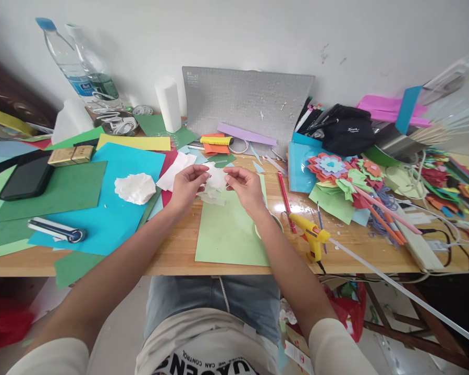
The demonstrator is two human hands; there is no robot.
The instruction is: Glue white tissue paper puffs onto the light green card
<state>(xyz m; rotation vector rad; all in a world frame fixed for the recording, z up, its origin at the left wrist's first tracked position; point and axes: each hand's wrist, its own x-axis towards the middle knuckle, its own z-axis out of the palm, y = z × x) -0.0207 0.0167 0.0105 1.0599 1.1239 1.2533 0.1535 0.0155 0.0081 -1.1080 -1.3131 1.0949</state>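
Note:
Between my two hands a thin white piece of tissue (216, 178) is held up over the light green sheet (230, 234). My left hand (188, 183) pinches its left side between thumb and fingers. At its right side, the thumb and fingers of my right hand (244, 186) are closed on it too. Behind my left hand lies a folded white tissue (177, 169). A crumpled white tissue (135, 188) rests on the blue paper (117, 161) further left. A round roll (278, 225) is partly hidden under my right forearm.
To the right are a yellow glue gun (310, 232), a red pen-like stick (286, 200) and layered paper flowers (331, 165). A grey cutting mat (246, 104) leans on the wall. A stapler (57, 229) and a phone (26, 177) lie left. Water bottles (66, 62) stand behind.

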